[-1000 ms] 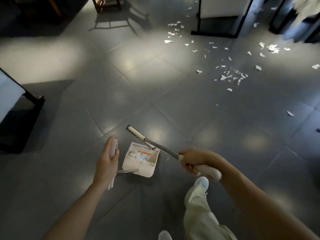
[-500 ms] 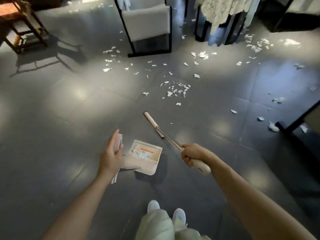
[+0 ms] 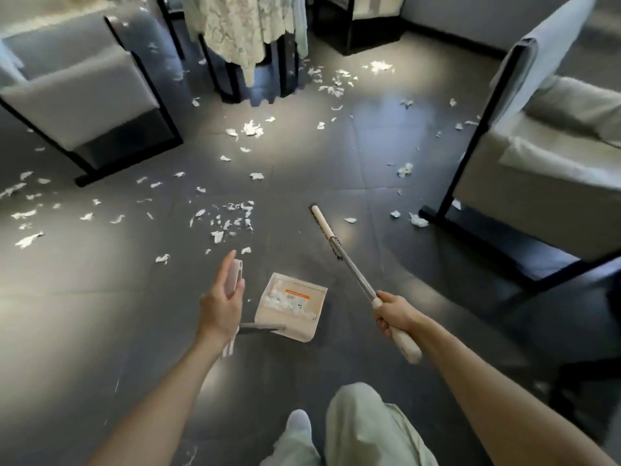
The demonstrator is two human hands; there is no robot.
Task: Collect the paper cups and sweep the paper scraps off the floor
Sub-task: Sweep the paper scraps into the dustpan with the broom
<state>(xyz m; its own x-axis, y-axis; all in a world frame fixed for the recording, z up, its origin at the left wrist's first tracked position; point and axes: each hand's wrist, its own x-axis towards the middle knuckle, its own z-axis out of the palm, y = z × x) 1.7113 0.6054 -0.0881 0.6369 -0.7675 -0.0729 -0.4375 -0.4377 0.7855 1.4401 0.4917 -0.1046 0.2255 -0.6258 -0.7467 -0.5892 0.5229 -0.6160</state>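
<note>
On the dark tiled floor, white paper scraps lie thick in front of the person, and the sweeping looks only partly done. The left hand holds the tall pale handle of a dustpan, thumb and fingers wrapped loosely about it. The pan sits low, just beside the person's leading foot. A small heap of white scraps already sits in its tray, so some collecting has been achieved. The right hand is clamped firmly round the grip of a broom. Its head points away, near the closest cluster of scraps but apart from it. The two hands are well apart, the dustpan between them.

What is left is by far the greater part. Scraps trail off to the left past a grey armchair, and they gather under a hanging lace cloth. They also dot the floor beside the pale sofa on the right — some tucked against its dark frame. No paper cups show anywhere in view, so I cannot tell whether that half of the job is done. The nearest cluster looks like the natural next target — a judgement only.
</note>
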